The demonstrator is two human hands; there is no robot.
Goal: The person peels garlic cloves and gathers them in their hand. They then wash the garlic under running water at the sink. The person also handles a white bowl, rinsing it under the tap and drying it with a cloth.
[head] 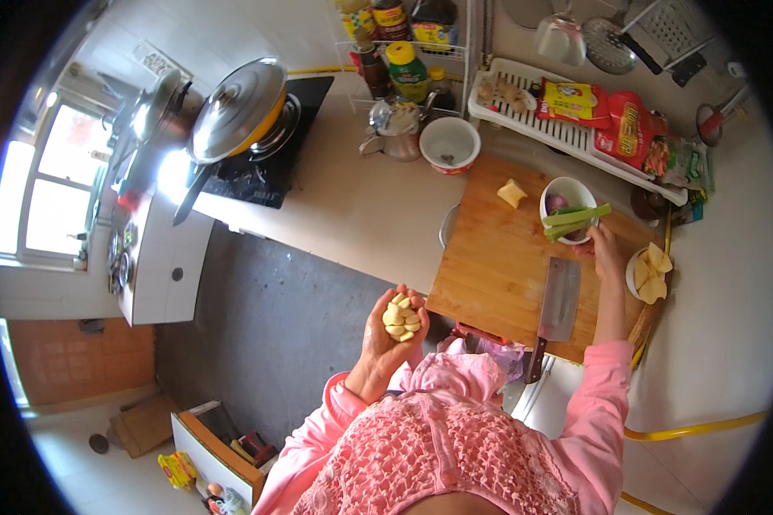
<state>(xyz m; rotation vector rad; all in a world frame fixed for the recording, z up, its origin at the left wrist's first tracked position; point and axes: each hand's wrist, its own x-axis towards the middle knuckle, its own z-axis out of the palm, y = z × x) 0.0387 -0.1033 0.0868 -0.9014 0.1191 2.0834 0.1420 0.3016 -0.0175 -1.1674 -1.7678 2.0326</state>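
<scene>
Cupped in my left hand [381, 335] is a heap of peeled garlic cloves [402, 318], held just off the near left corner of the wooden cutting board [489, 270]. My right hand [602, 248] grips the rim of a white bowl [570, 187] at the board's far right. Green stalk pieces [576, 222] lie across that bowl, with something purple, perhaps a shallot, inside. A cleaver [559, 299] rests on the board, its handle past the near edge. Farther back on the board sits a pale yellow piece [511, 193], possibly ginger.
At the right stands a bowl of pale yellow slices [650, 273]. Behind the board are a white slatted rack [522, 106] with food packets, another white bowl [449, 145] and a metal pitcher [399, 132]. A lidded wok [238, 109] sits on the black cooktop [257, 187] at left.
</scene>
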